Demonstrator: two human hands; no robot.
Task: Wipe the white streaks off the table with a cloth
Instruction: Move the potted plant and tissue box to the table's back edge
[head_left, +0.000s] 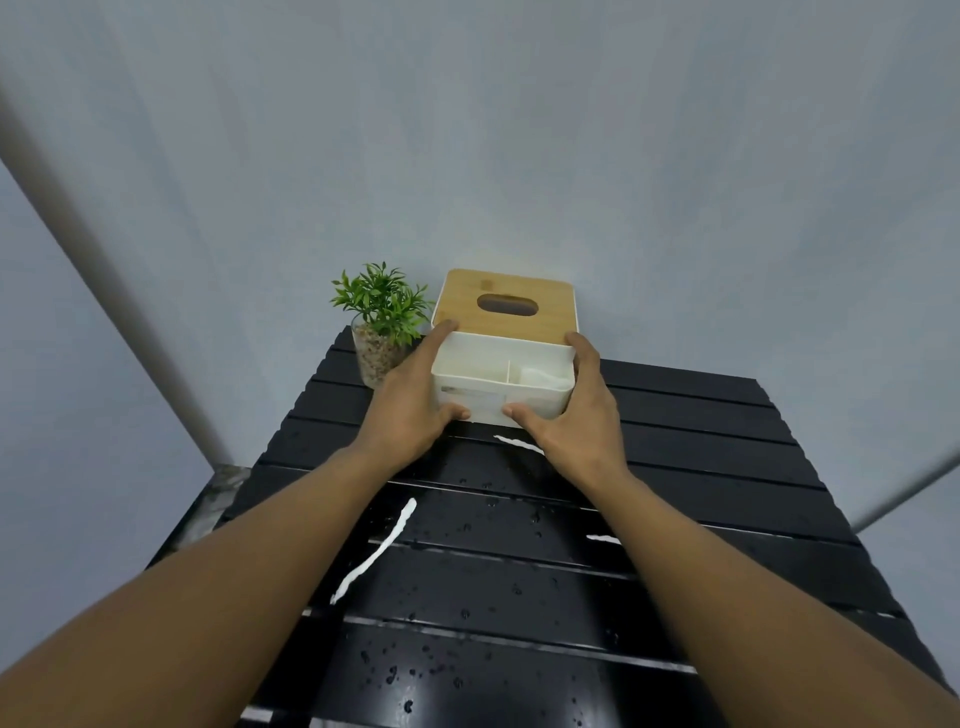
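A white tissue box (506, 387) with a wooden lid (506, 304) stands at the far side of the black slatted table (727, 499). My left hand (410, 400) grips its left side and my right hand (576, 415) grips its right side, thumbs on the front wall. The lid has an oval slot, and the box's front compartments show something white inside. A long white streak (376, 553) runs diagonally across the slats near my left forearm. A shorter streak (519, 443) lies just before the box, and another streak (602, 539) peeks out beside my right forearm. No cloth is visible.
A small green plant in a glass pot of pebbles (382, 327) stands left of the box, close to my left hand. Water droplets (467, 613) dot the tabletop. A pale wall rises right behind the table, and the floor shows past the left edge.
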